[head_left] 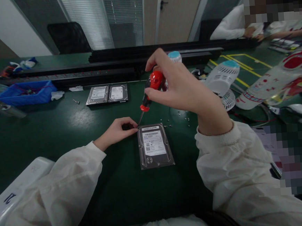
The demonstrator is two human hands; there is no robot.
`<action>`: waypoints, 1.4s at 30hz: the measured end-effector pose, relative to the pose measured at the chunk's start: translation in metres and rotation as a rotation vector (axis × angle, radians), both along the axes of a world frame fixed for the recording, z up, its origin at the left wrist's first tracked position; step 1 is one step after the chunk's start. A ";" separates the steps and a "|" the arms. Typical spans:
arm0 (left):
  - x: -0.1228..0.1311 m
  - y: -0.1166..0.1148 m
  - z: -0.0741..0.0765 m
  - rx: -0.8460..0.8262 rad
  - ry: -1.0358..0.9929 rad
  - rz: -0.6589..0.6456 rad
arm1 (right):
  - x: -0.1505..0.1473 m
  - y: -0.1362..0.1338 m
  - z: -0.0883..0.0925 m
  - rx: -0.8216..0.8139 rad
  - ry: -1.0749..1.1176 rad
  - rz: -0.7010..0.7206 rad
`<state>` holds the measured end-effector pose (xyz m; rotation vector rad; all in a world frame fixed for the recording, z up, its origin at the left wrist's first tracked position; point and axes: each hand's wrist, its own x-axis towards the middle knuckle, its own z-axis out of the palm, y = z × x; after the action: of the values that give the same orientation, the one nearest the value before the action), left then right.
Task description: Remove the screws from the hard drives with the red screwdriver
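Note:
A hard drive (pixel 155 147) lies label up on the green table in front of me. My right hand (pixel 173 83) grips a red and black screwdriver (pixel 149 90) by its handle, tilted so that its tip meets the drive's far left corner. At that same corner, my left hand (pixel 119 131) has thumb and forefinger pinched together beside the tip; whatever they hold is too small to make out. Several small screws (pixel 171 126) are scattered just beyond the drive's far right corner.
Two more hard drives (pixel 107 94) lie side by side farther back. A blue bin (pixel 28 93) stands at the back left. On the right are a white fan (pixel 223 77) and a bottle (pixel 271 81). A white case (pixel 23 189) lies at left. Another person (pixel 230 25) sits across the table.

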<state>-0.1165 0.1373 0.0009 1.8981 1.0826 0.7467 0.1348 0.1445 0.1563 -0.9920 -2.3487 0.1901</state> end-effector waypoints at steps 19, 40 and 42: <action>0.001 0.000 0.002 0.014 0.032 0.009 | 0.000 -0.003 -0.001 -0.012 -0.029 0.017; -0.003 0.002 -0.002 0.037 0.053 -0.014 | 0.006 -0.003 0.001 -0.050 -0.080 -0.046; -0.004 0.003 -0.003 0.034 0.060 -0.016 | 0.007 -0.002 0.001 -0.043 -0.078 -0.050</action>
<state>-0.1208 0.1400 -0.0017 1.9666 1.0960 0.7073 0.1419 0.1428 0.1569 -1.0961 -2.3959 0.1868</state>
